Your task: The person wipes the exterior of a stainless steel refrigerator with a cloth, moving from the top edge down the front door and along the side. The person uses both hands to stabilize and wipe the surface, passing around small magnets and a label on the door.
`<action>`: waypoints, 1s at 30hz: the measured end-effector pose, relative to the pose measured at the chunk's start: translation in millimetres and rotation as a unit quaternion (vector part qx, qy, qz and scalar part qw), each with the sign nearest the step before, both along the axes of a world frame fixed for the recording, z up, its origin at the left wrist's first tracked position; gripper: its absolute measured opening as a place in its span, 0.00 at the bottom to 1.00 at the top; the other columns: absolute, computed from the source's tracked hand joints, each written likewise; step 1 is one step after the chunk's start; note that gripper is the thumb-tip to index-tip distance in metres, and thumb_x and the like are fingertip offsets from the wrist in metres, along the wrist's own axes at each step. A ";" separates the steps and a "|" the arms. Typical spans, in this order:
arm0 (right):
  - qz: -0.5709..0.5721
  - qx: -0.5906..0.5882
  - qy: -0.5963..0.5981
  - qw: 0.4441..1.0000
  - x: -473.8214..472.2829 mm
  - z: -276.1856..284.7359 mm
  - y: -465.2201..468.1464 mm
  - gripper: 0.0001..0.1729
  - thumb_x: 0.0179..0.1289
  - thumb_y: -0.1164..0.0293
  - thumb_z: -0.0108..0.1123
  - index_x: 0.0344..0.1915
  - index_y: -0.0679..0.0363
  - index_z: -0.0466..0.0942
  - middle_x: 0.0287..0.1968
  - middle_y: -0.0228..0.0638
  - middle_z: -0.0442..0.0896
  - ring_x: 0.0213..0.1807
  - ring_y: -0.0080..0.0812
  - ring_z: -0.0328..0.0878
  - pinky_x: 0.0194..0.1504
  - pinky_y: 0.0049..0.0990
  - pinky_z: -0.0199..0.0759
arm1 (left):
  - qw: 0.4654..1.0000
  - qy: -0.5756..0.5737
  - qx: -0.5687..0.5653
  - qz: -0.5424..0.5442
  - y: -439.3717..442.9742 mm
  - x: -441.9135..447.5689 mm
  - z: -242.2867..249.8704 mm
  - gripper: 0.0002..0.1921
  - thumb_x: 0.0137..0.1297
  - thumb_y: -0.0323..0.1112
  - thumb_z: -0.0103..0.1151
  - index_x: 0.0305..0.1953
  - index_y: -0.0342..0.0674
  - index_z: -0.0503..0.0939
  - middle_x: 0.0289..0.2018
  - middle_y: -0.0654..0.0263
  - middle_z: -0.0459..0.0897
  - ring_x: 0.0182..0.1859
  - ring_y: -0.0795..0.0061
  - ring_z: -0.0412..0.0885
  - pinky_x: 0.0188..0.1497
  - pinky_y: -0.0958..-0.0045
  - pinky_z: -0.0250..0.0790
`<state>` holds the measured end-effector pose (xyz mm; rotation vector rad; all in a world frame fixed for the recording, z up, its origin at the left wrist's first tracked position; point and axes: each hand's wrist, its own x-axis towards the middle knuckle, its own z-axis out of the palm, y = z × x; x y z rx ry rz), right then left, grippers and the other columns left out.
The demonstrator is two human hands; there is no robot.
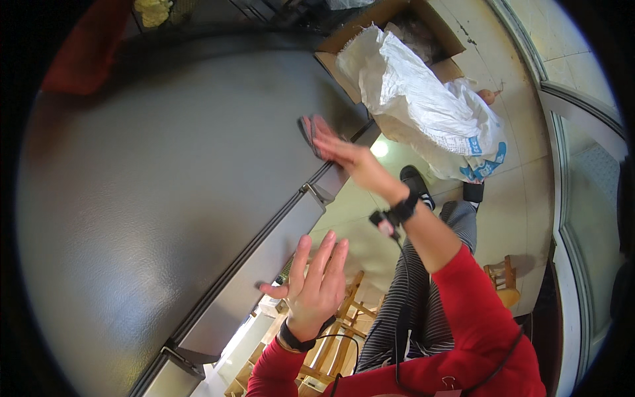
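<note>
My left hand [317,285] is raised in front of the grey metal appliance's edge, fingers spread and nothing in it. My right hand [342,146], blurred, reaches to the near edge of the large grey metal panel [173,149], its fingers extended against or just over it. At its fingertips is a dark-edged pinkish shape [308,135]; whether it is a reflection or an object I cannot tell. Both wrists wear black straps with cables. Past my right hand, a white woven sack [407,94] with blue print hangs over an open cardboard box [347,79].
Two wooden stools stand below, one [342,327] near my left arm and a smaller one [506,290] at the right. A root vegetable [488,96] lies on the tiled floor by the sack. A framed glass door [585,218] borders the right. A blurred red shape [87,49] shows top left.
</note>
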<state>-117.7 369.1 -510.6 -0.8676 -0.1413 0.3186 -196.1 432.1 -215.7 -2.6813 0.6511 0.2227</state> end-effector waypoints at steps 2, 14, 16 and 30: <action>0.017 -0.027 0.032 0.999 40.4 -23.4 8.4 0.28 0.75 0.80 0.48 0.72 0.54 0.68 0.79 0.30 0.56 0.78 0.25 0.53 0.73 0.28 0.55 | 1.000 -0.003 -0.013 0.007 3.5 -5.3 1.2 0.18 0.61 0.28 0.58 0.50 0.56 0.87 0.57 0.77 0.82 0.70 0.58 0.69 0.77 0.42 0.13; -0.058 -0.007 -0.166 0.984 68.2 30.4 31.6 0.31 0.71 0.88 0.46 0.70 0.56 0.69 0.74 0.39 0.67 0.78 0.35 0.58 0.75 0.29 0.51 | 0.999 -0.014 -0.030 -0.006 36.5 -19.6 19.9 0.16 0.63 0.21 0.58 0.48 0.49 0.86 0.54 0.70 0.86 0.67 0.55 0.71 0.77 0.60 0.45; -0.047 -0.061 -0.078 0.994 10.2 13.2 13.1 0.32 0.70 0.90 0.44 0.70 0.56 0.69 0.75 0.38 0.66 0.78 0.34 0.57 0.75 0.29 0.51 | 1.000 -0.003 -0.024 0.006 34.7 -19.5 22.6 0.16 0.63 0.21 0.57 0.48 0.49 0.86 0.54 0.70 0.86 0.67 0.56 0.72 0.77 0.60 0.44; -0.156 -0.092 0.050 0.982 -89.5 69.5 13.4 0.33 0.67 0.96 0.37 0.66 0.63 0.72 0.75 0.43 0.65 0.76 0.37 0.61 0.71 0.29 0.62 | 0.996 -0.053 -0.076 0.012 20.0 -56.3 50.9 0.17 0.60 0.22 0.55 0.46 0.50 0.87 0.56 0.71 0.84 0.71 0.56 0.68 0.77 0.37 0.19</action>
